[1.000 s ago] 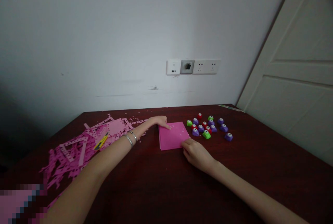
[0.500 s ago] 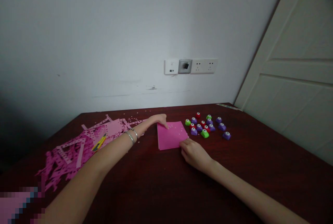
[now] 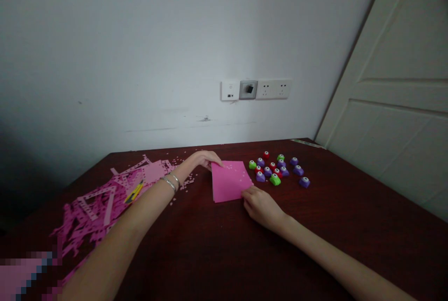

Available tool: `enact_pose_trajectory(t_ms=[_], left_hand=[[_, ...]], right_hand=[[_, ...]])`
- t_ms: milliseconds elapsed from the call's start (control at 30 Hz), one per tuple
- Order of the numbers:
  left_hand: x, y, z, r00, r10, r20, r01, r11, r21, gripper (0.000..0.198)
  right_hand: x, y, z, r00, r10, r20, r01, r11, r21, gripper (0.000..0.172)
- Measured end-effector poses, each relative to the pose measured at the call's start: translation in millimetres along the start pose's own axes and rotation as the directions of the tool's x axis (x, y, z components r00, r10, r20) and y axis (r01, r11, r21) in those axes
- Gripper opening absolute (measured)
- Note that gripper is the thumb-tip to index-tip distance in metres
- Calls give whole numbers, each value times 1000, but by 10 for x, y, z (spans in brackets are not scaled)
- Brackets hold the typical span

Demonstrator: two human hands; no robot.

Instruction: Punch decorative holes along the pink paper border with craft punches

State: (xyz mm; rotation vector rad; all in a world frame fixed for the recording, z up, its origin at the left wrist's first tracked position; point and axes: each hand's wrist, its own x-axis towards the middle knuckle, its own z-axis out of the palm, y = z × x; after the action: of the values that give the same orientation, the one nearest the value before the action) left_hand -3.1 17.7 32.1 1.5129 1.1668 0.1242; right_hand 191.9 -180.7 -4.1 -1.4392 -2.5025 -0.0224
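Observation:
A square of pink paper [image 3: 229, 184], seemingly more than one sheet, lies at the middle of the dark red table, with small pale pink bits on its upper part. My left hand [image 3: 210, 157] grips its upper left corner, thumb on top and fingers at the edge. At the lower right corner, the fingers of my right hand [image 3: 258, 200] are closed on the paper. Right of the paper stand several small red, green and purple punches [image 3: 275, 179] with eye-like tops.
Punched pink strips [image 3: 108, 205] are heaped at the left, with a yellow cutter [image 3: 135, 192] on them. Pink bits are scattered behind my left forearm. A thin strip [image 3: 308, 143] lies at the back right edge, near a white door [image 3: 395, 91]. Sockets [image 3: 273, 89] sit on the wall.
My left hand has shifted left from the paper's top edge to its upper left corner. The right hand stays at the lower right corner.

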Motion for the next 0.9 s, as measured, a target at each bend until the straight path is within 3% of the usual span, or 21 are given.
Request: enact_pose_trajectory(t_ms=[133, 267, 400, 500, 633, 767, 833, 900], left_hand=[[-107, -158, 39, 991, 128, -40, -134, 941, -312, 23], [-242, -330, 264, 966, 238, -97, -257, 874, -413, 25], [-325, -443, 511, 927, 164, -338, -298, 871, -392, 28], [-381, -490, 560, 917, 129, -377, -303, 841, -449, 31], [-563, -601, 391, 947, 62, -315, -240, 786, -569, 35], [-962, -765, 32, 957, 70, -282, -232, 767, -598, 32], [-1254, -839, -212, 937, 76, -340, -271, 770, -577, 29], [-1592, -900, -493, 868, 86, -490, -364, 781, -508, 28]], right_hand=[[0, 9, 5, 1000, 4, 1, -4, 1000, 17, 19], [4, 17, 24, 1000, 10, -2, -10, 999, 41, 19], [28, 73, 7, 1000, 13, -16, -10, 989, 148, 20], [75, 193, -77, 993, 69, -93, -34, 941, 338, 23], [206, 420, -253, 960, 215, -182, -98, 860, 500, 24], [453, 539, -376, 952, 262, -160, -85, 724, 684, 22], [604, 507, -387, 956, 267, -118, -86, 643, 761, 22], [752, 420, -365, 964, 251, -84, -85, 594, 800, 21]])
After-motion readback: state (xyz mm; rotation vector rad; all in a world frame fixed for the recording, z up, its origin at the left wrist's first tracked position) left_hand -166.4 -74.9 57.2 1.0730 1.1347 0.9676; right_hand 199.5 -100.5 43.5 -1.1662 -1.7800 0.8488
